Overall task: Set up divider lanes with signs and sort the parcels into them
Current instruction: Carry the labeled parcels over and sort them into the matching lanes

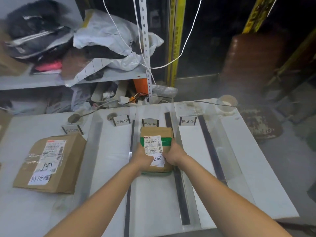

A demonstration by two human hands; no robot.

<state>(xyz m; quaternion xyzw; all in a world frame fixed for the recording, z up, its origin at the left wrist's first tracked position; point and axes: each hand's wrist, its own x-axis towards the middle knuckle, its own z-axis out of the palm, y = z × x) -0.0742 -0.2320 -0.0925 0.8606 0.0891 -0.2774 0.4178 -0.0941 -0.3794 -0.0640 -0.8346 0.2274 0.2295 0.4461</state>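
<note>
Both hands close on one small cardboard parcel [156, 147]: the left hand [142, 157] wraps its near left corner, the right hand [173, 155] its near right edge, fingers curled around the sides, with a loose white slip [158, 159] reading 完成 pinched between them on top. The parcel sits low in the third lane, between two clear dividers with dark base strips [178, 194], directly below the sign 已完成 [150, 123]; whether it rests fully on the white table [111, 151] or is just lifted I cannot tell. To its left the lane under the sign 处理中 [121, 120] is bare, and to its right so is the lane under 异常件 [187, 120]. Farther left, a larger box [51, 161] labelled 待处理 lies flat by the partly hidden first sign [72, 129]. By my reading, the lanes and four signs are set up, one parcel is sorted, a second is being placed, and two lanes have no parcel; no further parcels are visible.
</note>
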